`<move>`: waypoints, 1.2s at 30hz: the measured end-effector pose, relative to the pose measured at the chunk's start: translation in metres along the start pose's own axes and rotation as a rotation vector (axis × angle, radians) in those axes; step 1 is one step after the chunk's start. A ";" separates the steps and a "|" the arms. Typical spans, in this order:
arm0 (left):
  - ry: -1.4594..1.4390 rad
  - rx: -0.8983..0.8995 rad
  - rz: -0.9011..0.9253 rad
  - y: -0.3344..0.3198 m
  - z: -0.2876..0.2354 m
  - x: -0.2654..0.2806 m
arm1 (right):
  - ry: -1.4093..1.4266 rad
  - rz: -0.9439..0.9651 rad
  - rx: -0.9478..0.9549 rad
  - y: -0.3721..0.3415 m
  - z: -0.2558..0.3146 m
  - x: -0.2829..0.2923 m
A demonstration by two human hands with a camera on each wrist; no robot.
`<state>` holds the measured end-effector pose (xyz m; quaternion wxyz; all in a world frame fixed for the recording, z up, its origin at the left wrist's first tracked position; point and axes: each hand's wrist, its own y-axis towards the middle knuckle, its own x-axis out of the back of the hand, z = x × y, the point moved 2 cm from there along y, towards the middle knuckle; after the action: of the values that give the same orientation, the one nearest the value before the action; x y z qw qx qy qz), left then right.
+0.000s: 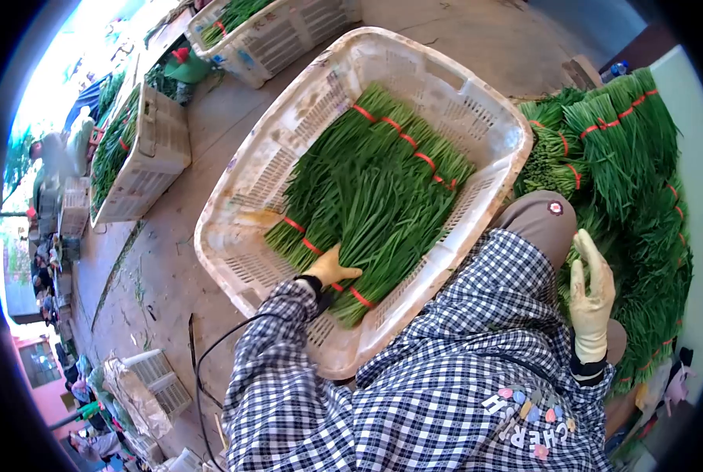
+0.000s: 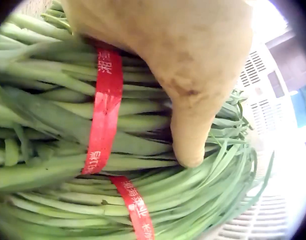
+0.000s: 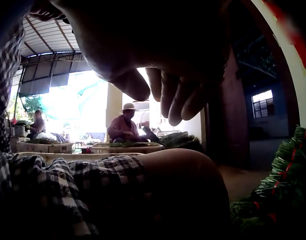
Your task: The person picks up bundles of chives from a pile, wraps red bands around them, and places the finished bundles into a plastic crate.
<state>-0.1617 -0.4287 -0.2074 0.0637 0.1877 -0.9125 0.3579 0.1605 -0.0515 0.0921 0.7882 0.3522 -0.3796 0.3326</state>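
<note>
My gloved left hand [image 1: 333, 270] is at the near end of the green chive bundles [image 1: 383, 185] laid in a large white plastic crate [image 1: 245, 169]. In the left wrist view its thumb [image 2: 190, 135] reaches down into the leaves along one chive bundle [image 2: 48, 115], beside a red printed band [image 2: 104, 110]; the other fingers are hidden. My gloved right hand [image 1: 593, 295] is raised above my lap with nothing in it, near the stacked chives at the right. In the right wrist view the right hand [image 3: 158, 55] is dark, its fingers loosely extended.
More banded chives [image 1: 627, 157] are piled along the right side, beside my knee [image 1: 536, 228]. Other crates of greens, one crate [image 1: 159, 149] at the left and one crate [image 1: 277, 39] at the back, stand on the floor. A person in a hat [image 3: 125, 122] sits across from me.
</note>
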 end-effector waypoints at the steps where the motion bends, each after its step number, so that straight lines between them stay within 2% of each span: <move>1: 0.025 -0.008 0.004 -0.005 -0.003 -0.008 | -0.003 0.008 0.012 0.000 0.001 -0.001; 3: 0.190 0.023 -0.034 -0.010 -0.008 -0.015 | 0.018 0.014 -0.033 0.000 0.003 -0.005; 7: 0.270 0.034 -0.080 0.009 0.013 -0.016 | 0.042 0.062 -0.054 0.007 0.005 -0.013; 9: 0.341 0.077 -0.004 0.016 0.026 -0.008 | 0.036 0.096 -0.037 0.009 0.009 -0.016; 12: 0.614 0.149 0.048 0.004 -0.009 0.017 | 0.007 0.134 -0.029 0.009 0.003 -0.013; 14: 0.560 0.141 0.077 0.009 0.001 0.042 | -0.007 0.158 -0.053 0.009 -0.005 -0.009; 16: 0.284 0.145 0.034 -0.014 -0.038 0.065 | -0.023 0.165 -0.049 0.008 -0.013 -0.008; 18: 0.278 0.146 -0.024 -0.015 -0.035 0.079 | -0.006 0.144 -0.059 0.008 -0.021 -0.009; 20: 0.334 0.121 -0.079 -0.025 -0.034 0.081 | 0.006 0.144 -0.063 0.009 -0.024 -0.009; 22: 0.653 0.141 0.077 -0.029 -0.033 0.081 | 0.008 0.118 -0.080 0.011 -0.026 -0.008; 26: 0.852 0.294 0.180 -0.041 -0.021 0.067 | 0.022 0.106 -0.087 0.011 -0.029 -0.008; 30: 0.902 0.432 0.317 -0.047 0.000 0.048 | -0.012 0.133 -0.067 0.008 -0.030 -0.008; 36: 0.830 0.324 0.204 -0.061 0.009 0.045 | -0.001 0.120 -0.095 0.010 -0.029 -0.014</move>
<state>-0.1793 -0.4889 -0.1644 0.3582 -0.0551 -0.7558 0.5453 0.1560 -0.0258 0.0699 0.7824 0.2911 -0.4158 0.3608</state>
